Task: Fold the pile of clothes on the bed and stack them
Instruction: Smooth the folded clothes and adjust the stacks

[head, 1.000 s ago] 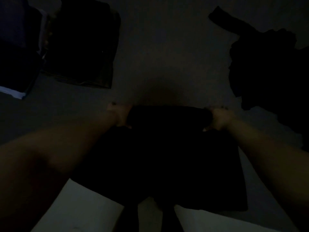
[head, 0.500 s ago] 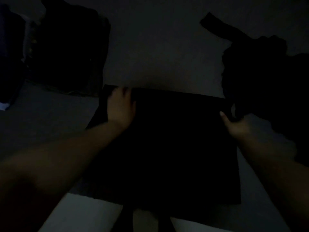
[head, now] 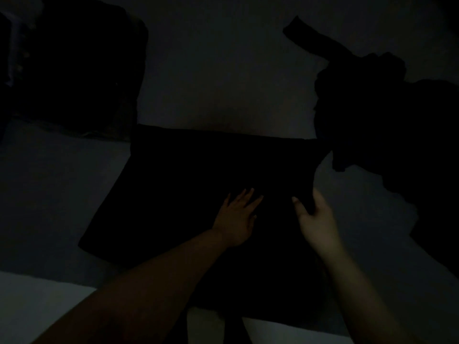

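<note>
Left hand point(head: 236, 217) lies flat on the dark garment point(head: 198, 184), right hand point(head: 314, 214) pinches its edge; I should fold it across slowly, keeping edges aligned.

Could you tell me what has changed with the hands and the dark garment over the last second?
Both hands left the garment's far corners and came back toward the person. The left hand now lies flat on the dark garment, fingers spread; the right hand grips its right edge, which is lifting. The garment, held bunched a second ago, lies spread on the bed. The unfolded pile and the stack stayed put.
</note>
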